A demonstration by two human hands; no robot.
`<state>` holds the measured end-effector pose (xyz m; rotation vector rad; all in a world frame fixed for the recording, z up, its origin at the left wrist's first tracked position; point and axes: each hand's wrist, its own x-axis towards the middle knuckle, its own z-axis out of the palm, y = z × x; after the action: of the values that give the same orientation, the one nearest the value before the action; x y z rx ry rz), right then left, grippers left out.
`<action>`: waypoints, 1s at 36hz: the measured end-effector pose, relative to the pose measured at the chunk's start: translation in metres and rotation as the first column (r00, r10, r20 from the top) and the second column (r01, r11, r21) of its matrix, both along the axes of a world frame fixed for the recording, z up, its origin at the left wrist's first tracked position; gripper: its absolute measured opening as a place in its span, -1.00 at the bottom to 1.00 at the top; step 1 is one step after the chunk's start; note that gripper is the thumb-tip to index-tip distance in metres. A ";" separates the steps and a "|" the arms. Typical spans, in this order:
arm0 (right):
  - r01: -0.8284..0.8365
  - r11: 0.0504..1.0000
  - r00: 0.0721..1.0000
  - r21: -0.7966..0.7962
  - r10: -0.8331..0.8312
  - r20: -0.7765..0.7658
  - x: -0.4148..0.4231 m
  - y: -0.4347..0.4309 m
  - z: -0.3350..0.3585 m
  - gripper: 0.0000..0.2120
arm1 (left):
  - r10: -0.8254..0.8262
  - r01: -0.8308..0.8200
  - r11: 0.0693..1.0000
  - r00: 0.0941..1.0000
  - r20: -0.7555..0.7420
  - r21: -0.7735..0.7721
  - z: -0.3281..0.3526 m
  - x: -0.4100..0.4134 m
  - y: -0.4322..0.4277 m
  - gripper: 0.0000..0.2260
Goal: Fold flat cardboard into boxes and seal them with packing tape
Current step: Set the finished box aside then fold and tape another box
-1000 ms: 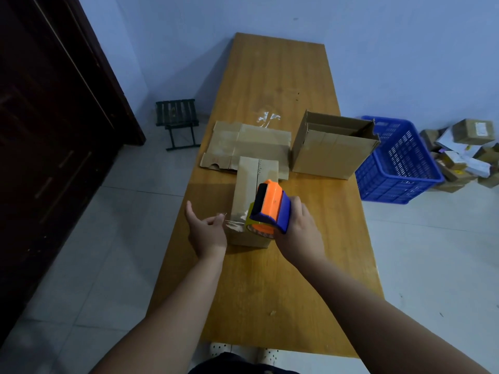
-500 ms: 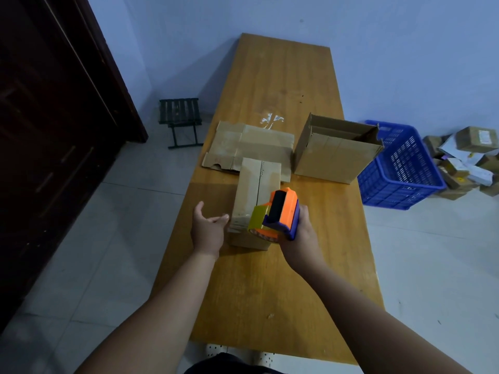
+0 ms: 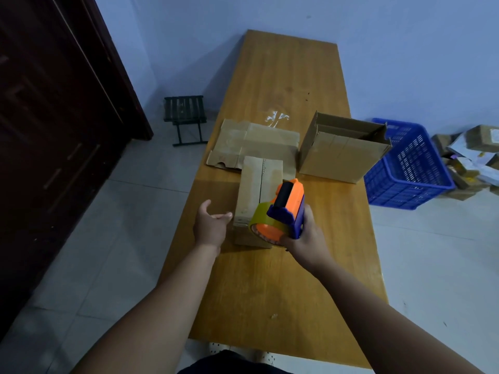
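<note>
The left grip (image 3: 212, 225) is spread open just beside the folded box (image 3: 253, 182), whose seam looks taped; to its right, the right grip (image 3: 305, 238) clamps the tape dispenser (image 3: 287, 211). Beyond both grips, flat cardboard (image 3: 256, 141) lies unfolded and another box (image 3: 343, 155) stands unsealed

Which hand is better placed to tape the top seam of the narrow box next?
Probably the right hand: it grips the orange and blue tape dispenser at the narrow brown cardboard box. The left hand is open beside it.
</note>
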<state>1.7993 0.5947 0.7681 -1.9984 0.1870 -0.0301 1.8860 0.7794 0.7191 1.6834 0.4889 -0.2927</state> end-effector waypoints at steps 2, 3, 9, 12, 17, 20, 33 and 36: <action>-0.003 1.000 1.000 -0.006 0.003 -0.005 0.001 -0.001 0.002 -0.55 | -0.007 0.007 1.000 1.000 -0.001 0.011 0.000 0.001 0.000 -0.38; -0.006 1.000 1.000 -0.009 0.006 -0.007 0.002 -0.002 0.002 -0.55 | -0.010 0.010 1.000 1.000 -0.002 0.019 0.000 0.001 0.000 -0.38; -0.021 0.994 0.999 -0.104 0.017 -0.035 0.010 -0.002 0.001 -0.55 | 0.004 -0.002 0.997 1.000 -0.020 0.077 0.004 -0.001 -0.002 -0.39; -0.016 0.990 0.999 -0.137 0.010 -0.050 0.012 0.000 0.000 -0.58 | 0.015 -0.013 0.996 1.000 -0.023 0.091 0.004 -0.001 -0.004 -0.39; -0.021 0.977 0.999 -0.213 0.013 -0.038 0.011 0.002 -0.001 -0.58 | 0.018 -0.016 0.996 1.000 -0.015 0.086 0.005 -0.003 -0.007 -0.39; -0.010 0.977 1.000 -0.215 0.005 -0.027 0.009 0.004 -0.002 -0.61 | 0.002 -0.001 0.998 1.000 -0.020 0.070 0.006 -0.003 -0.006 -0.36; -0.007 0.969 0.999 -0.246 -0.003 -0.041 0.011 0.004 -0.005 -0.61 | 0.094 -0.082 0.981 0.994 -0.062 0.174 -0.007 -0.018 -0.013 -0.49; 0.000 0.970 0.999 -0.244 -0.012 -0.047 0.012 0.004 -0.005 -0.59 | -0.006 -0.035 0.970 0.986 0.166 0.239 -0.007 -0.032 -0.014 -0.54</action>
<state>1.8108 0.5988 0.7632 -2.2460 0.2293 -0.0092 1.8543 0.7652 0.7122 1.9217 0.4246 -0.0823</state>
